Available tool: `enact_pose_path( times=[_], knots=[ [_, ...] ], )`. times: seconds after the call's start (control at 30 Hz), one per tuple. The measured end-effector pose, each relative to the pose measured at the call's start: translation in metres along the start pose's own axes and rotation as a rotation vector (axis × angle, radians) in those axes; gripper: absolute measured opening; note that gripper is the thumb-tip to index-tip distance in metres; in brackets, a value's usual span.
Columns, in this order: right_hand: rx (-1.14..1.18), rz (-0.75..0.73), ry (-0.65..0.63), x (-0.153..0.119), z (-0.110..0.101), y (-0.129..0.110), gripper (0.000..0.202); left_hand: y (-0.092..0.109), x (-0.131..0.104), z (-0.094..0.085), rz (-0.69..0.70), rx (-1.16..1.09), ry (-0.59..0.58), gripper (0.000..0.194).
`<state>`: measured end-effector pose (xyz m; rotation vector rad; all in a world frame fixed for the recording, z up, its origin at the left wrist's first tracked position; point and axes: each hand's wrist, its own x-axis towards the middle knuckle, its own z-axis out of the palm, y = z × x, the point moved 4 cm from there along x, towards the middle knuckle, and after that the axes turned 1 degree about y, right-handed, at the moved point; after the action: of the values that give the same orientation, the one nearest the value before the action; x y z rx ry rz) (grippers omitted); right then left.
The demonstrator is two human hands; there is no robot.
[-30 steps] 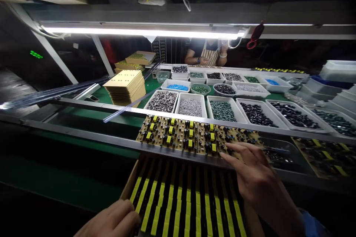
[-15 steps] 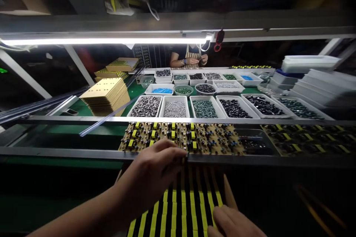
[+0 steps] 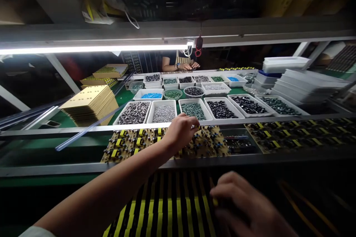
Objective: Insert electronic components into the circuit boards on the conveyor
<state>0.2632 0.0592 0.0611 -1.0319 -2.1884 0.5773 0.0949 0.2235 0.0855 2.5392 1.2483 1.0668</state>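
My left hand (image 3: 182, 130) reaches over the brown circuit board (image 3: 213, 144), fingers pinched near its back edge on a small part that looks yellow and is mostly hidden. Yellow blocks and small components stand on the board to the left (image 3: 111, 144). Lower right, my right hand (image 3: 241, 200) is blurred, its fingers curled round a small yellow and black part (image 3: 215, 202). Rows of yellow-and-black parts (image 3: 161, 207) lie below the rail, between my forearm and my right hand.
White trays of small components (image 3: 135, 113) line the bench behind the rail (image 3: 83, 169). A stack of tan boards (image 3: 89, 105) stands left, beside a clear plastic strip (image 3: 86, 129). Stacked white trays (image 3: 303, 85) are at right. Across the bench are a person's hands (image 3: 186, 66).
My left hand has moved forward and right, from the front rail to over the board. My right hand has risen off the yellow-and-black rows with a part. The view has shifted right.
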Motion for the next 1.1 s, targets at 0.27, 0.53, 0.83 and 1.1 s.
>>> enact_pose_path(
  times=[0.27,0.53,0.83,1.1],
  knots=[
    [-0.261,-0.038,0.408,0.074,-0.051,0.055,0.018,0.007,0.005,0.007,0.144,0.177,-0.167,0.021],
    [-0.495,-0.019,0.443,0.102,-0.042,0.095,0.014,0.021,0.010,0.010,0.179,0.343,-0.230,0.021],
    [-0.631,0.009,0.303,0.106,-0.038,0.100,0.017,0.025,0.010,0.010,0.195,0.364,-0.279,0.023],
    [-0.653,-0.089,0.199,0.110,-0.038,0.097,0.021,0.036,-0.009,-0.018,0.143,0.252,-0.167,0.027]
  ],
)
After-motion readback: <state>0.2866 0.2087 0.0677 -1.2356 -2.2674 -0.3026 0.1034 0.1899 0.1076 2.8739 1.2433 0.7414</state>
